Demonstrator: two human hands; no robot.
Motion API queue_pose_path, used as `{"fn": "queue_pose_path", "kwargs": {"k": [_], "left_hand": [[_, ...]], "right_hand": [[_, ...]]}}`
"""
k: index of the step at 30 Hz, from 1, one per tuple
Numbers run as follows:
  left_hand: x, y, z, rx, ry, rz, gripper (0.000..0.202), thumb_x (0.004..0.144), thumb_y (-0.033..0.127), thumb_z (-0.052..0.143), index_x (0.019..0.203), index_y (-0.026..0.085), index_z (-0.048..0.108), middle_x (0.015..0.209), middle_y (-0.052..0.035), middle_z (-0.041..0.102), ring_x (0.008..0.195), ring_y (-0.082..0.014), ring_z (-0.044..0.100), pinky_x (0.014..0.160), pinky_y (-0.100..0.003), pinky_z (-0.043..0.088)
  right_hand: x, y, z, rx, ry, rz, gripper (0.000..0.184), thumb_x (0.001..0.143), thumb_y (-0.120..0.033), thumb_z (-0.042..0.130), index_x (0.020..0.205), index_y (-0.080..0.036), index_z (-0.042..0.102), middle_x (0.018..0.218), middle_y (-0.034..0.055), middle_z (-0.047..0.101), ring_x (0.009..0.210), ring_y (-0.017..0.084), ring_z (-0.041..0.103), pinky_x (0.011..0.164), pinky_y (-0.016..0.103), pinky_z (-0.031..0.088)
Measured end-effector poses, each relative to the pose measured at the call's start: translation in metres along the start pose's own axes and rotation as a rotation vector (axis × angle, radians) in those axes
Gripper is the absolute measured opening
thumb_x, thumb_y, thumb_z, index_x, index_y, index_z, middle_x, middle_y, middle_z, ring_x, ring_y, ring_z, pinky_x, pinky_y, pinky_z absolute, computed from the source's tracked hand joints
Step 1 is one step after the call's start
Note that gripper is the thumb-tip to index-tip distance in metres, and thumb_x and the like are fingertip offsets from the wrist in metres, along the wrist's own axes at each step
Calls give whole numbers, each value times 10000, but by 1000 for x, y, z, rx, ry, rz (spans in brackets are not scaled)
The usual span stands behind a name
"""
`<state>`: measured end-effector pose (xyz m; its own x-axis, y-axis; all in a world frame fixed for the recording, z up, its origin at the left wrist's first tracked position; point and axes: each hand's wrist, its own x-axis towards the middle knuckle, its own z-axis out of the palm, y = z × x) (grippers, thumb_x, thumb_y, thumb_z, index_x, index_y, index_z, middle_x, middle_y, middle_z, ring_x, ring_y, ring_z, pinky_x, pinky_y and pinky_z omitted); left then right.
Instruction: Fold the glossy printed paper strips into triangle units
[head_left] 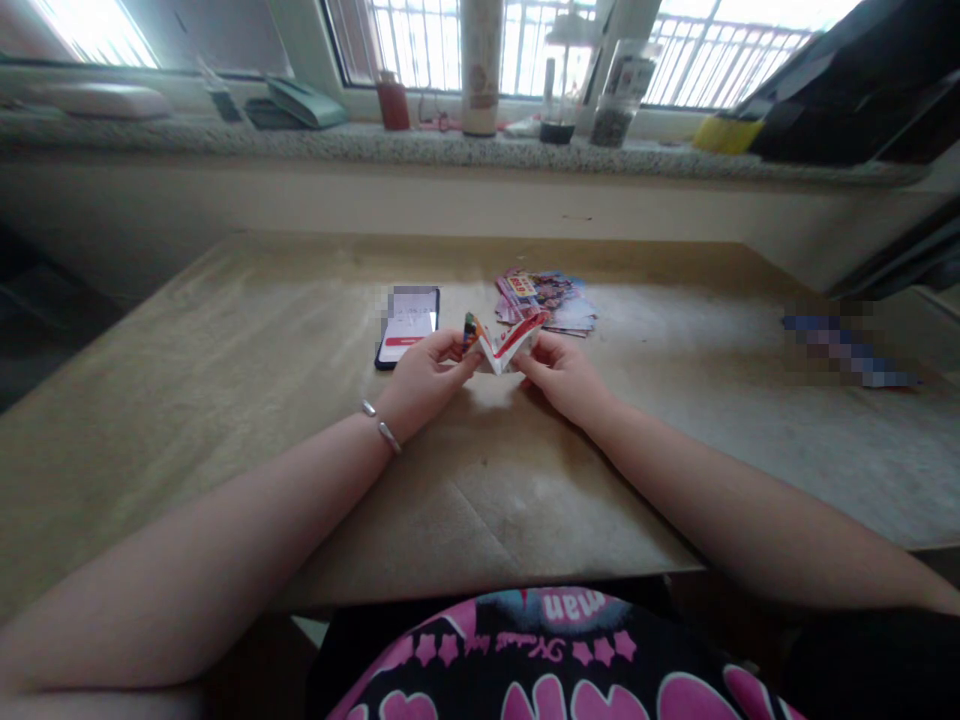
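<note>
Head view: left hand, right hand pinch folded paper; phone beside, leaflets behind.

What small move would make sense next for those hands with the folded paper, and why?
Probably pressing the fold of the printed paper flatter, I'd judge. The left hand and right hand pinch it from either side, and it stands in a loose V rather than lying creased flat.
</note>
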<state>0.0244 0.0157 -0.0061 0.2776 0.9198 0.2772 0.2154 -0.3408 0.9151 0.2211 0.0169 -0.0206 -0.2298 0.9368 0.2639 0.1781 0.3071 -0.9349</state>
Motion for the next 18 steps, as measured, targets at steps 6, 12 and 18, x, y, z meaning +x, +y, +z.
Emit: {"fn": "queue_pose_path", "kwargs": {"k": [6, 12, 18], "left_hand": [[-1, 4, 2, 7, -42, 28, 330, 815, 460, 650, 873, 137, 619, 816, -39, 686, 723, -131, 639, 648, -229, 504], [0, 5, 5, -130, -89, -13, 325, 802, 437, 682, 893, 138, 590, 810, -31, 689, 714, -125, 659, 644, -224, 531], [0, 4, 7, -266, -118, -67, 364, 780, 405, 720, 975, 144, 558, 900, -42, 700, 727, -115, 673, 618, -201, 541]], "right_hand": [[-2, -3, 3, 43, -45, 12, 397, 760, -581, 668, 848, -206, 573, 810, 23, 652, 750, 164, 596, 618, 281, 464], [-1, -4, 6, 203, -70, 56, 402, 705, -539, 734, 847, -208, 555, 764, 2, 663, 657, 125, 607, 563, 241, 446], [-1, -8, 6, 259, -80, 103, 380, 675, -500, 767, 791, -203, 561, 711, -25, 659, 623, 104, 609, 555, 221, 462]]}}
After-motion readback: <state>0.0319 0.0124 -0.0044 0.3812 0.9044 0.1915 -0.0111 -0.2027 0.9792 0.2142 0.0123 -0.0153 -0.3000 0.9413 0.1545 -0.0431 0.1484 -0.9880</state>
